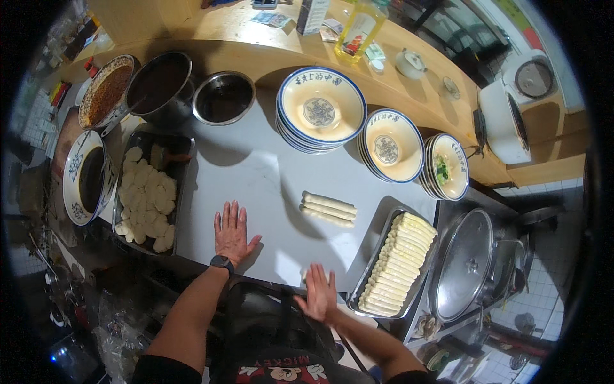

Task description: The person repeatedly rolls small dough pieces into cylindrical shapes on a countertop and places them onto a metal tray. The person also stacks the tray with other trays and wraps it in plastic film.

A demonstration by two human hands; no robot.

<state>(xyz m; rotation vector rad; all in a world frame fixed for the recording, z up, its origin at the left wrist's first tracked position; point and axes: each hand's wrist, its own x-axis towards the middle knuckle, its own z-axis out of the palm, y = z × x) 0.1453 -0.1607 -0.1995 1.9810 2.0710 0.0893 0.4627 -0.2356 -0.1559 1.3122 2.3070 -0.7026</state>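
My left hand (232, 232), with a dark watch at the wrist, lies flat on the white worktop (268, 187), fingers apart and nothing in it. Near the worktop's front edge, my right hand (319, 293) rests palm down over a small piece of pale dough, most of it hidden under the fingers. Several dough strips (328, 210) lie side by side ahead of my right hand. To the right, a metal tray (352, 300) holds a long row of glossy dough strips (400, 264). At the left, a dark tray (184, 192) holds flattened dough pieces (146, 199) and a brush (168, 157).
Stacked blue-rimmed bowls (321, 108) stand along the back, the right-hand stack (446, 165) holding chopped greens. A steel bowl (223, 98), a dark pot (160, 86) and a bowl of dark liquid (91, 177) are left. An oval metal lid (463, 266) lies right; an oil bottle (362, 31) stands behind.
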